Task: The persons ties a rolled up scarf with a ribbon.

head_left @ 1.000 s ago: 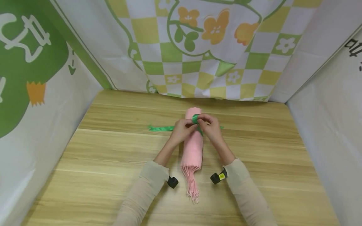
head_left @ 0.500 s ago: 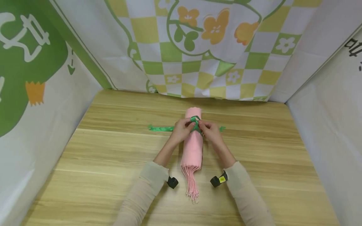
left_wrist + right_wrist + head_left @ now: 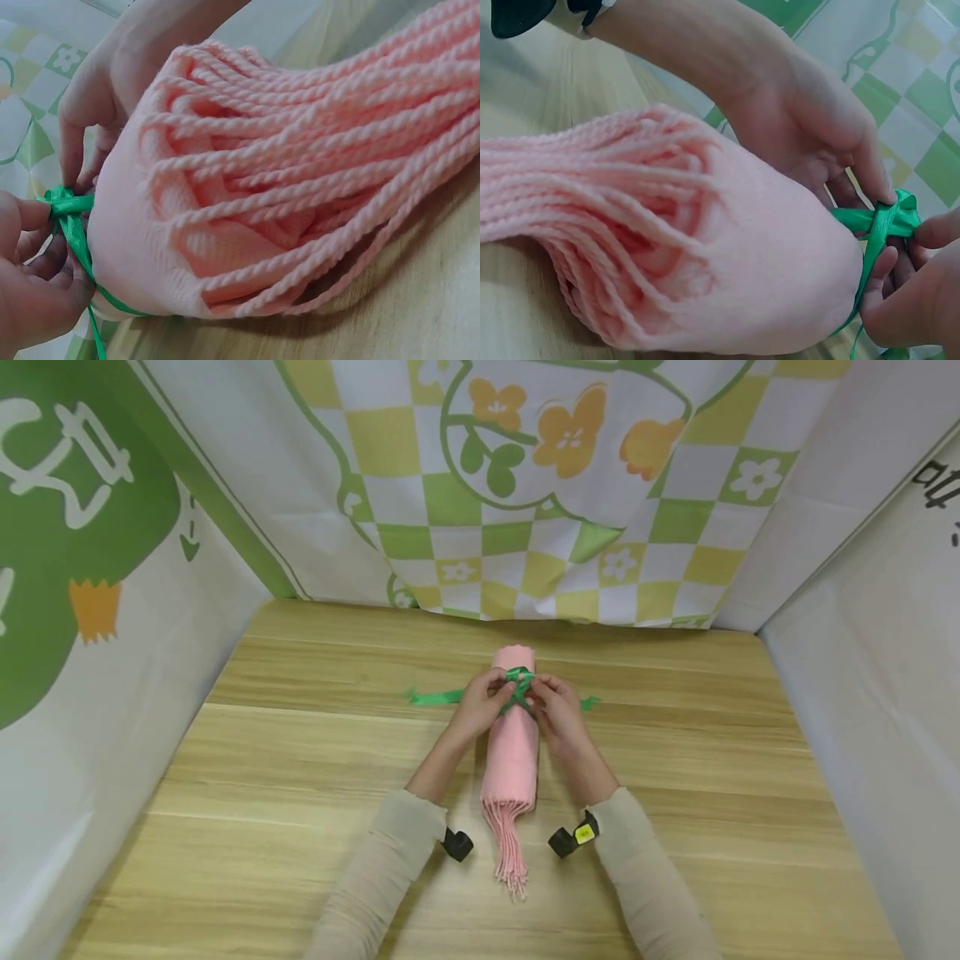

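Observation:
A pink fringed scarf [image 3: 512, 760], rolled into a long cylinder, lies on the table with its twisted tassels [image 3: 337, 142] toward me. Around its upper part runs a green ribbon [image 3: 881, 225], looped and crossed on top. My left hand [image 3: 478, 703] pinches the ribbon between thumb and finger on the left side of the roll. Opposite it, my right hand [image 3: 558, 708] pinches the ribbon loop with thumb and forefinger. One ribbon tail [image 3: 437, 697] stretches out left on the table; the other end peeks out past the right hand. Fingers partly cover the crossing.
The wooden table [image 3: 300, 760] meets a checked, flower-printed cloth [image 3: 540, 543] at its back edge. White printed panels stand at the left and right. A small black camera [image 3: 457, 843] is strapped at the left wrist, another [image 3: 562, 842] at the right.
The right fingers have come down from the raised ribbon loop, and both hands now pinch at the crossing. The left ribbon tail has slid to the right, toward the roll. The scarf stays put.

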### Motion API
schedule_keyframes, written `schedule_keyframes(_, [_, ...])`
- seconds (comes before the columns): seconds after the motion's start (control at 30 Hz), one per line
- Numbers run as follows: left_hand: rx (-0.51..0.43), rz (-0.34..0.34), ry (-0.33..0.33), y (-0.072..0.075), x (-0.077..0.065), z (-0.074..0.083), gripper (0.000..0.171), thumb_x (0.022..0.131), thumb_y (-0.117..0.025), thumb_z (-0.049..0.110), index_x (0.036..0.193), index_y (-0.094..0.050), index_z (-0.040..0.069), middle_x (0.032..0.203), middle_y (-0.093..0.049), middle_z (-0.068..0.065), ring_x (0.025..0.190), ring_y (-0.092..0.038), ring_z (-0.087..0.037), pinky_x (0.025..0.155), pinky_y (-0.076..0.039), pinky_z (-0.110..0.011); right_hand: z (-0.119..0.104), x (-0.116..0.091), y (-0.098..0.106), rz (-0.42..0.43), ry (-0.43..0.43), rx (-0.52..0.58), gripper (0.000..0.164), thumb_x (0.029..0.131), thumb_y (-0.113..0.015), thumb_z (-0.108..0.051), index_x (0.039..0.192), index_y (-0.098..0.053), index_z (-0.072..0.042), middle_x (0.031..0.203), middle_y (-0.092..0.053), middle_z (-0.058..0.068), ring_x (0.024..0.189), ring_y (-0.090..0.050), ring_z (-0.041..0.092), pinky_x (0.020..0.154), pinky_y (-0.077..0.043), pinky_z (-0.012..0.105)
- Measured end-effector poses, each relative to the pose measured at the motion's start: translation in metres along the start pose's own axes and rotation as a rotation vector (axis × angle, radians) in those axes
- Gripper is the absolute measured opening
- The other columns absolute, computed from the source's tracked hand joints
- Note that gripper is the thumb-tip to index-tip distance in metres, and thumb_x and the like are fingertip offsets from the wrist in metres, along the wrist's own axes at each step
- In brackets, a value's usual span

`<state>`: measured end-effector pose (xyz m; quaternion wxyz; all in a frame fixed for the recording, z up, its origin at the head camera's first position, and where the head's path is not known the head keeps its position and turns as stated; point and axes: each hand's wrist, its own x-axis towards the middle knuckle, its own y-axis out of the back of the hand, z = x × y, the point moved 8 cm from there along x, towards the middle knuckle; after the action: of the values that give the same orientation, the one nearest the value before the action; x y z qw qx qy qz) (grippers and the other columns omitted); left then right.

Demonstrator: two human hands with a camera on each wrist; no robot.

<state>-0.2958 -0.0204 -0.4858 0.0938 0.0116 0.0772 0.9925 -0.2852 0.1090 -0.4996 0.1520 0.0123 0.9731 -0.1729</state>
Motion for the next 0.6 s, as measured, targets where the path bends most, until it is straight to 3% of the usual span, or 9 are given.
schedule_keyframes(0.17, [-0.101,0.013,0.042,0.000,0.000,-0.005,0.013,0.101,-0.054,0.005,0.101,-0.061,-0.005,0.091,-0.061,-0.005,0.086,-0.056,-0.013,0.075,-0.047,-0.021,0.001,0.000,-0.003,-0.024,0.023,0.166,0.014,0.104,-0.044,-0.002,0.093,-0.052,-0.007,0.085,-0.067,-0.001,0.081,-0.060,0.008,0.072,-0.049,0.017])
schedule_keyframes(0.3, [-0.153,0.005,0.070,0.000,-0.002,-0.007,0.015,0.103,-0.049,0.007,0.094,-0.056,-0.002,0.078,-0.049,0.000,0.076,-0.046,-0.013,0.069,-0.040,-0.022,0.002,0.001,-0.004,-0.021,0.027,0.268,0.017,0.103,-0.042,0.001,0.089,-0.049,-0.006,0.085,-0.065,0.002,0.082,-0.060,0.011,0.079,-0.050,0.020])
schedule_keyframes(0.47, [-0.144,-0.030,0.115,-0.003,-0.004,-0.011,0.021,0.106,-0.039,0.013,0.091,-0.053,0.006,0.081,-0.047,0.001,0.077,-0.045,-0.013,0.070,-0.038,-0.024,0.002,0.001,-0.008,-0.045,0.038,0.285,0.016,0.101,-0.042,0.006,0.092,-0.051,-0.004,0.092,-0.056,0.004,0.086,-0.059,0.011,0.086,-0.052,0.019])
schedule_keyframes(0.6, [-0.104,-0.077,0.117,-0.007,-0.006,-0.009,0.027,0.108,-0.033,0.021,0.102,-0.055,0.006,0.089,-0.047,0.000,0.085,-0.045,-0.014,0.075,-0.038,-0.025,0.001,-0.001,-0.012,-0.073,0.062,0.220,0.016,0.095,-0.046,0.012,0.104,-0.053,0.001,0.098,-0.057,0.005,0.090,-0.062,0.010,0.085,-0.053,0.017])
